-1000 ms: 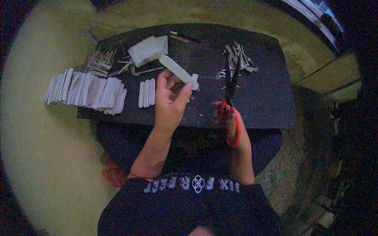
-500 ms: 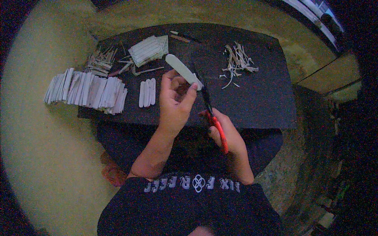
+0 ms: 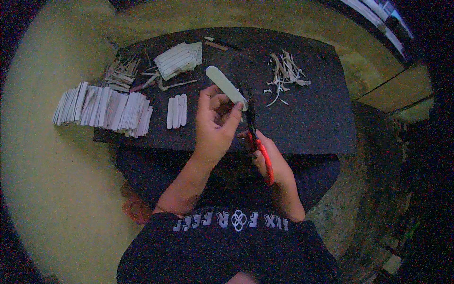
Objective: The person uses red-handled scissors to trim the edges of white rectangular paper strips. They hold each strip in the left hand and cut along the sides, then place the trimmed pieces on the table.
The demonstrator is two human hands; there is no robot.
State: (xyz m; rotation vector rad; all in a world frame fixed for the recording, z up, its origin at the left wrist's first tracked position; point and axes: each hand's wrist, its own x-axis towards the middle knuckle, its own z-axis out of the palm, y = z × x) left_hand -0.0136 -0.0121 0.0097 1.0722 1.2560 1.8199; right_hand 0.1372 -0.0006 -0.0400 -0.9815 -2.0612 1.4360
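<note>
Between the thumb and fingers of my left hand (image 3: 216, 116) is a pale, flat strip with a rounded end (image 3: 223, 83), tilted up to the left. My right hand (image 3: 276, 163) grips red-handled scissors (image 3: 265, 158), whose dark blades point away from me, slightly parted, beside the strip's lower end. Whether the blades touch the strip I cannot tell. Left of my left hand, several finished-looking white strips (image 3: 177, 112) with rounded ends lie side by side on the dark table (image 3: 302, 128).
A long row of stacked pale strips (image 3: 104, 108) runs along the table's left side. Behind it lie narrow scraps (image 3: 122, 73) and sheets with drawn strip outlines (image 3: 177, 60). A pen (image 3: 226, 44) rests at the back, next to a brown stick (image 3: 215, 46). Curled offcuts (image 3: 285, 71) are heaped at the right.
My left hand and the strip have shifted slightly to the right. The scissor blades have spread a little; my right hand has stayed nearly in place.
</note>
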